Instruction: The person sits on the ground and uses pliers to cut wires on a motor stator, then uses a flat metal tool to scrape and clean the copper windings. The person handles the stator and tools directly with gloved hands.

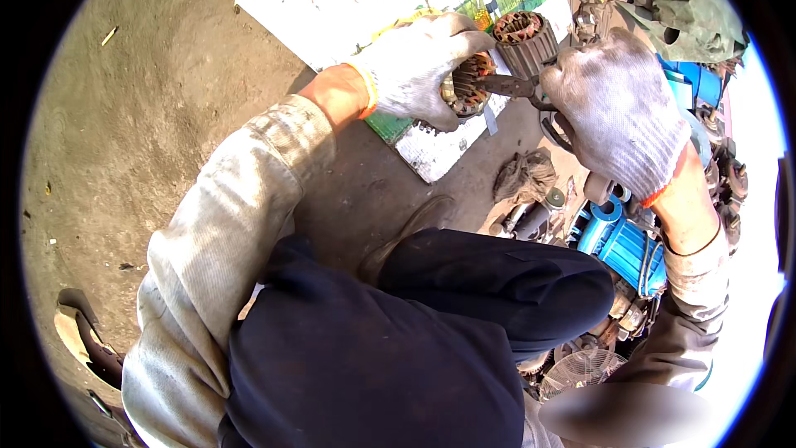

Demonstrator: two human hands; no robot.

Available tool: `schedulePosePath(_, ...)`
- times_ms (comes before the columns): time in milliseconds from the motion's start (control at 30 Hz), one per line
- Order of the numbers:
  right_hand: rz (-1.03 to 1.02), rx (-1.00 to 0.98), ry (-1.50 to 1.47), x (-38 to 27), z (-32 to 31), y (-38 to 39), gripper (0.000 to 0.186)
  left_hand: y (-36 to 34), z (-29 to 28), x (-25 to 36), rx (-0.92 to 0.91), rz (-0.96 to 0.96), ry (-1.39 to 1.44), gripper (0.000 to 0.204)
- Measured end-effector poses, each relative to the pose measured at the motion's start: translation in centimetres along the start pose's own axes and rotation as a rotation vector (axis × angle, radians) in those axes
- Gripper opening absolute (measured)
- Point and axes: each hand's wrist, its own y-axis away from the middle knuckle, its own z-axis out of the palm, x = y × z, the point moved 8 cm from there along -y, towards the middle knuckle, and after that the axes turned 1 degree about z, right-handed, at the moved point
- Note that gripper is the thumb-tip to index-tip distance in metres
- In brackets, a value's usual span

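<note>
My left hand (421, 62), in a whitish knit glove, wraps thumb and fingers round a small motor stator (471, 90), whose slotted open end faces right. My right hand (618, 112), gloved the same way, is closed on the handles of dark pliers (507, 85). Their jaws reach left to the open end of the stator; what the tips grip, if anything, I cannot make out. Just beyond them a second, ribbed stator (531, 43) stands upright with reddish windings showing. Under my left hand and the stators lies a printed board (332, 12), partly washed out by glare.
A crumpled brown rag (524, 176) lies on the ground below the pliers. Along the right, a blue motor (622, 242), a wire fan guard (582, 372), a green cloth (696, 21) and metal parts are piled. A curved tan piece (79, 336) lies at lower left.
</note>
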Motion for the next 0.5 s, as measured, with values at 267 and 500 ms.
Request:
schedulePosePath(267,-0.020,-0.099,-0.060,-0.3,0.6,-0.5,0.010,-0.5,0.3,-0.1,0.049,0.034,0.007,0.103)
schedulePosePath(500,0.124,-0.034,-0.122,2.1,-1.5,0.1,0.011,-0.1,0.1,-0.2,0.046,0.008,0.023,0.104)
